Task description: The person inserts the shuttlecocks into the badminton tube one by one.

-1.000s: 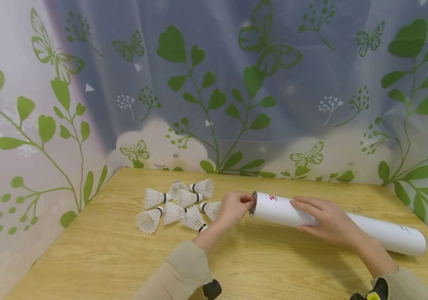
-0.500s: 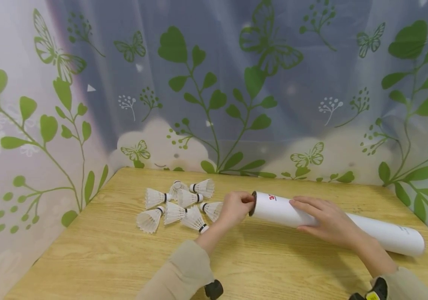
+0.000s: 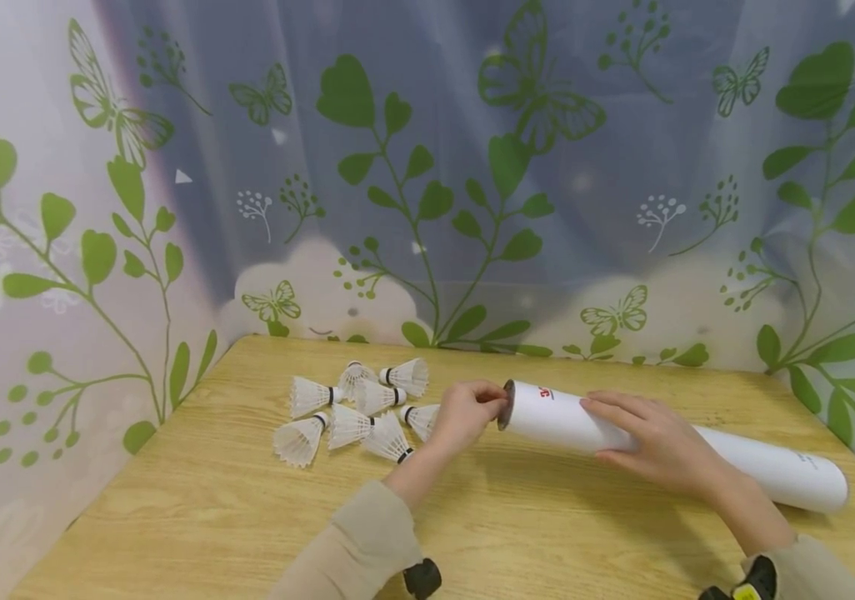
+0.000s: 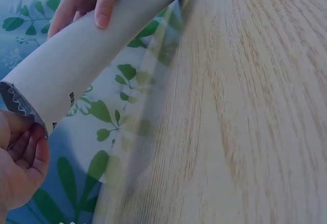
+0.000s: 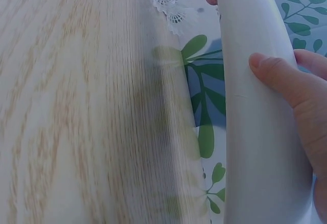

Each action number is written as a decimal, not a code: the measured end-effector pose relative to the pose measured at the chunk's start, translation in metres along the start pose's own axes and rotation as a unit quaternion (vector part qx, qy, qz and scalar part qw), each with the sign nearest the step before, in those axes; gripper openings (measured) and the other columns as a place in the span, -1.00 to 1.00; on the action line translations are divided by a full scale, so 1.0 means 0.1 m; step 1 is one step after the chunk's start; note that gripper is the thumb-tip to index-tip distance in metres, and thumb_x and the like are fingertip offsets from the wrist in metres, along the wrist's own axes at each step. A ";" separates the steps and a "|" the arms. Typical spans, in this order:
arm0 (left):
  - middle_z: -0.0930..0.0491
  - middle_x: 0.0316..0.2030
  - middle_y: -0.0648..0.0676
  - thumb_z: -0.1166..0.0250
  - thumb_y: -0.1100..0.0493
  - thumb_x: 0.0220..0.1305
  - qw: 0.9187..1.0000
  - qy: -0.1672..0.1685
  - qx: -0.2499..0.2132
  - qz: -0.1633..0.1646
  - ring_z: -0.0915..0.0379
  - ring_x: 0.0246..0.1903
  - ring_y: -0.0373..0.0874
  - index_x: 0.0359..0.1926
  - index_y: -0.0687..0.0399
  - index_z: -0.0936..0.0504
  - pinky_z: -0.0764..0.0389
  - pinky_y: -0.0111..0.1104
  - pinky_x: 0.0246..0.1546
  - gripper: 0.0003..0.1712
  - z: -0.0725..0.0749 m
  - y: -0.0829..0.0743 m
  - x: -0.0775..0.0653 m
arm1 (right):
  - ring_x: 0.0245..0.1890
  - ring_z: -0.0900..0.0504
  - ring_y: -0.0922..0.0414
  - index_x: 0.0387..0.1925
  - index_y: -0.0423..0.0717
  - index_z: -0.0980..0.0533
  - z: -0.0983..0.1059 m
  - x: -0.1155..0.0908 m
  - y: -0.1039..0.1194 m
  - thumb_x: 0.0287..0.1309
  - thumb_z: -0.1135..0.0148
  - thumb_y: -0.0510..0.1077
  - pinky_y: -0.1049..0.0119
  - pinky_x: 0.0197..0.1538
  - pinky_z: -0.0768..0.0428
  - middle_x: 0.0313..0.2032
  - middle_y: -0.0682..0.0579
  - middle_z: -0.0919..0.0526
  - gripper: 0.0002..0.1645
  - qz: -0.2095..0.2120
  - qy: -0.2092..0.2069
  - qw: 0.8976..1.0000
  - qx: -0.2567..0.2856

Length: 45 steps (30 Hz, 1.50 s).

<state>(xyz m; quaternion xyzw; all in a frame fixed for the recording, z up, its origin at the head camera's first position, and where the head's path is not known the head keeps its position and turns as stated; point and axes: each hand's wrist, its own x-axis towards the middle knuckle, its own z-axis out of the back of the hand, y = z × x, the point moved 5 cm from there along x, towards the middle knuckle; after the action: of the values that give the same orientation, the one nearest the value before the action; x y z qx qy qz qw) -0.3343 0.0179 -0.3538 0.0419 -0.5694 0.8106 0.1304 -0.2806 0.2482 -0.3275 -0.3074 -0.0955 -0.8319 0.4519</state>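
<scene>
A long white shuttlecock tube (image 3: 772, 467) lies at a slant over the table, its open mouth raised toward the left. My right hand (image 3: 660, 442) grips the tube around its middle, the thumb on the near side in the right wrist view. At the mouth, my left hand (image 3: 465, 418) has curled fingertips just inside the rim. The left wrist view shows the jagged feather edge of a shuttlecock (image 4: 21, 104) there, pinched by these fingers; its cork end is hidden in the tube. Several white shuttlecocks (image 3: 352, 425) with black bands lie left of my left hand.
The wooden table (image 3: 210, 517) carries everything. Behind it and along its left side hangs a curtain (image 3: 427, 283) printed with green leaves and butterflies. Dark wrist-worn devices show at both sleeves.
My left fingers have drawn back very slightly at the tube mouth, leaving more of the thumb visible. My right hand and the loose shuttlecocks stay where they were.
</scene>
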 end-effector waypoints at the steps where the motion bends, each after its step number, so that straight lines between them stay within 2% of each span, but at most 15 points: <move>1: -0.66 -0.36 0.05 -0.28 0.29 0.16 1.000 0.000 -0.005 0.000 -0.53 -0.42 -0.23 -0.35 0.21 -0.68 -0.55 -0.45 -0.38 -0.93 0.00 0.00 0.00 | -0.01 -0.51 0.03 0.19 -0.03 -0.42 0.00 0.00 0.00 0.17 0.00 0.36 0.04 -0.13 -0.50 0.09 -0.01 -0.50 -0.27 0.001 -0.002 1.000 -0.001; 4: -0.66 -0.38 0.06 -0.30 0.30 0.14 1.000 0.000 -0.020 -0.004 -0.53 -0.44 -0.22 -0.36 0.23 -0.68 -0.56 -0.45 -0.39 -0.93 0.01 0.00 0.00 | -0.02 -0.52 0.03 0.18 -0.04 -0.43 0.00 -0.01 0.00 0.16 -0.02 0.35 0.04 -0.13 -0.50 0.08 -0.02 -0.51 -0.27 0.003 -0.003 1.000 -0.001; 10: -0.65 -0.43 0.04 -0.30 0.27 0.15 0.998 0.017 -0.054 -0.008 -0.54 -0.46 -0.19 -0.34 0.22 -0.68 -0.58 -0.32 -0.36 -0.91 0.11 -0.03 -0.07 | -0.02 -0.52 0.02 0.18 -0.04 -0.43 0.02 -0.01 -0.01 -0.02 -0.32 0.18 0.02 -0.14 -0.50 0.09 -0.02 -0.50 -0.26 -0.001 0.001 1.000 0.001; 13: -0.63 -0.45 -0.02 -0.28 0.23 0.19 0.999 0.026 -0.044 -0.014 -0.52 -0.48 -0.22 -0.31 0.18 -0.68 -0.58 -0.29 -0.35 -0.89 0.21 -0.04 -0.11 | -0.01 -0.52 0.01 0.19 -0.03 -0.42 0.04 -0.01 -0.01 0.02 -0.26 0.24 0.02 -0.13 -0.50 0.08 -0.03 -0.51 -0.26 -0.008 0.003 1.000 0.000; 17: -0.64 -0.42 0.04 -0.23 0.19 0.24 0.999 0.031 -0.036 -0.012 -0.53 -0.45 -0.19 -0.25 0.21 -0.66 -0.57 -0.28 -0.31 -0.82 0.36 -0.01 -0.15 | -0.02 -0.52 0.01 0.18 -0.03 -0.42 0.04 -0.01 -0.02 0.11 -0.10 0.33 0.02 -0.12 -0.50 0.07 -0.04 -0.52 -0.27 -0.010 0.003 1.000 -0.003; 19: -0.63 -0.42 0.07 -0.21 0.15 0.26 0.999 0.030 -0.036 -0.004 -0.53 -0.44 -0.16 -0.23 0.22 -0.66 -0.57 -0.23 -0.28 -0.79 0.43 0.02 -0.16 | -0.02 -0.52 0.00 0.18 -0.04 -0.43 0.04 -0.01 -0.02 0.09 -0.13 0.31 0.01 -0.12 -0.50 0.07 -0.05 -0.52 -0.27 -0.006 0.001 1.000 -0.005; 22: -0.62 -0.46 0.08 -0.18 0.09 0.29 1.000 0.018 -0.018 -0.013 -0.53 -0.46 -0.14 -0.24 0.22 -0.66 -0.58 -0.20 -0.30 -0.72 0.54 0.05 -0.19 | -0.02 -0.52 0.00 0.18 -0.04 -0.43 0.02 -0.01 -0.03 0.07 -0.17 0.29 0.01 -0.12 -0.50 0.06 -0.05 -0.52 -0.27 -0.003 -0.001 1.000 -0.006; 26: -0.61 -0.48 0.10 -0.15 0.03 0.32 1.000 0.000 -0.004 -0.022 -0.52 -0.47 -0.15 -0.28 0.19 -0.67 -0.57 -0.13 -0.30 -0.68 0.70 0.07 -0.26 | -0.01 -0.51 0.01 0.18 -0.03 -0.43 0.01 -0.01 -0.03 0.11 -0.11 0.32 0.01 -0.11 -0.48 0.07 -0.02 -0.52 -0.27 -0.007 -0.001 1.000 -0.006; 30: -0.61 -0.47 0.12 -0.16 0.03 0.31 1.000 -0.017 0.013 -0.023 -0.52 -0.45 -0.09 -0.29 0.16 -0.67 -0.56 -0.15 -0.32 -0.71 0.87 0.08 -0.34 | -0.01 -0.51 0.03 0.18 -0.01 -0.43 0.02 -0.02 -0.03 0.07 -0.18 0.29 0.03 -0.11 -0.48 0.07 0.01 -0.51 -0.28 -0.009 -0.002 1.000 -0.006; 32: -0.61 -0.46 0.14 -0.17 0.05 0.30 0.999 -0.024 0.017 -0.018 -0.53 -0.42 -0.01 -0.29 0.15 -0.67 -0.55 -0.19 -0.34 -0.72 0.96 0.11 -0.39 | -0.02 -0.51 0.04 0.17 -0.01 -0.44 0.02 -0.02 -0.02 0.05 -0.20 0.28 0.03 -0.13 -0.48 0.07 0.02 -0.52 -0.28 -0.007 -0.005 1.000 -0.005; 35: -0.61 -0.46 0.13 -0.20 0.08 0.28 0.999 -0.041 0.026 -0.003 -0.53 -0.41 0.00 -0.27 0.14 -0.68 -0.55 -0.22 -0.34 -0.77 1.12 0.17 -0.46 | -0.02 -0.52 0.05 0.17 0.00 -0.44 0.02 -0.02 -0.02 0.04 -0.23 0.27 0.03 -0.14 -0.49 0.08 0.03 -0.52 -0.28 -0.004 -0.006 1.000 -0.004; 39: -0.61 -0.49 0.04 -0.23 0.12 0.25 0.996 -0.063 0.056 0.014 -0.50 -0.47 -0.15 -0.29 0.15 -0.68 -0.50 -0.34 -0.41 -0.80 1.32 0.27 -0.55 | -0.01 -0.52 0.05 0.18 0.00 -0.43 0.02 -0.03 -0.02 -0.08 -0.36 0.17 0.03 -0.13 -0.48 0.08 0.04 -0.51 -0.24 -0.009 -0.003 1.000 -0.005; 45: -0.64 -0.46 0.06 -0.24 0.18 0.23 0.993 -0.084 0.071 0.030 -0.51 -0.47 -0.17 -0.23 0.26 -0.65 -0.49 -0.36 -0.41 -0.78 1.58 0.38 -0.69 | -0.01 -0.51 0.04 0.19 0.00 -0.43 0.03 -0.02 -0.02 -0.16 -0.43 0.08 0.02 -0.12 -0.48 0.09 0.01 -0.51 -0.20 -0.010 0.001 1.000 -0.004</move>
<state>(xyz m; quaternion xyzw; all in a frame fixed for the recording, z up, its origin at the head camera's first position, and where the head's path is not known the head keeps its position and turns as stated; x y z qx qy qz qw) -0.2906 -0.1530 -0.3482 0.1019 -0.5204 0.8461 0.0542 -0.2795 0.2522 -0.3264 -0.3078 -0.0951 -0.8372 0.4420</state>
